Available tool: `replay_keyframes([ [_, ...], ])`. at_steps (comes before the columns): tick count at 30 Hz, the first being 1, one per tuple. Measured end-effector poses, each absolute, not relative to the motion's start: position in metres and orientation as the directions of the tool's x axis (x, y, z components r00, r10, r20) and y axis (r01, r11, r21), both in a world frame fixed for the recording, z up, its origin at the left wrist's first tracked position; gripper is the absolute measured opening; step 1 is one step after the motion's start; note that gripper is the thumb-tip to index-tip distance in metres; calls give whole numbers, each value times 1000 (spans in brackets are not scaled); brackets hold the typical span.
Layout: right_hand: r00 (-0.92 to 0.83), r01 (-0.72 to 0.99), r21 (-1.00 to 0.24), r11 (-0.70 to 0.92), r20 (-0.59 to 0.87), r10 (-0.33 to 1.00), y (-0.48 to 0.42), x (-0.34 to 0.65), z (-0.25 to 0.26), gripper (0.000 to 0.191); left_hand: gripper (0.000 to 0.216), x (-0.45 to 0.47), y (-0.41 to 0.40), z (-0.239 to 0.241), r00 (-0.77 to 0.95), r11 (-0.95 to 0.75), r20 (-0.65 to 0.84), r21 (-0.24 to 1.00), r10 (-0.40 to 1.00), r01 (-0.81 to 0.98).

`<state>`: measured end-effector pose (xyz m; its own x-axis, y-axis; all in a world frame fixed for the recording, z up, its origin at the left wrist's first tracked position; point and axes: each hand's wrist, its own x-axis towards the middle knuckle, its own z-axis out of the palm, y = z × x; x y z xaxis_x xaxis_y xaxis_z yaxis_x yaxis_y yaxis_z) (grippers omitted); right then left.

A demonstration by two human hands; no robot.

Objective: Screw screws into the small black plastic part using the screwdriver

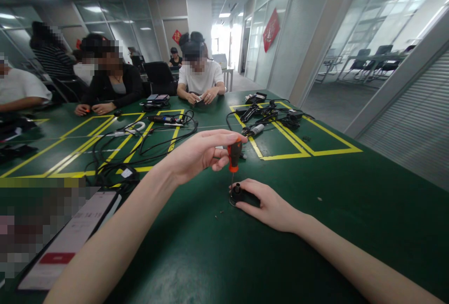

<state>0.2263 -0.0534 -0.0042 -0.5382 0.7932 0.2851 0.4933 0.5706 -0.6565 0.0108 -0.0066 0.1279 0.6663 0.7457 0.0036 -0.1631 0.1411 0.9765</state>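
My left hand (213, 149) is closed on an orange and black screwdriver (235, 154), with the index finger lying over the top of its handle. The screwdriver stands nearly upright, its thin shaft pointing down at the left side of a small round black part (239, 193) with a short raised post. My right hand (261, 201) grips that part from the right, thumb in front and fingers behind, against the green table. Whether the tip sits in a screw is too small to tell. A few tiny pieces (218, 214), perhaps screws, lie on the table in front of the part.
A phone (70, 243) with a lit screen lies at the left under my forearm. Black cables (140, 145) loop across the left of the green table (333, 229). More cables and devices (266, 114) pile up inside yellow tape at the back right. Several people sit across the table.
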Motion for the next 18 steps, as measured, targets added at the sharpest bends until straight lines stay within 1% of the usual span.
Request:
replay_keyframes([
  [10,-541,492,-662,565,276,795,-54,226,-5,26,19,12,-6,129,677,201,-25,962,736,-183],
  [15,-539,492,-658,570,284,793,-53,227,-8,27,23,12,-5,129,671,205,-33,962,741,-179],
  [18,-540,490,-653,577,292,789,-53,228,-9,27,21,11,-5,129,681,201,-24,963,732,-182],
])
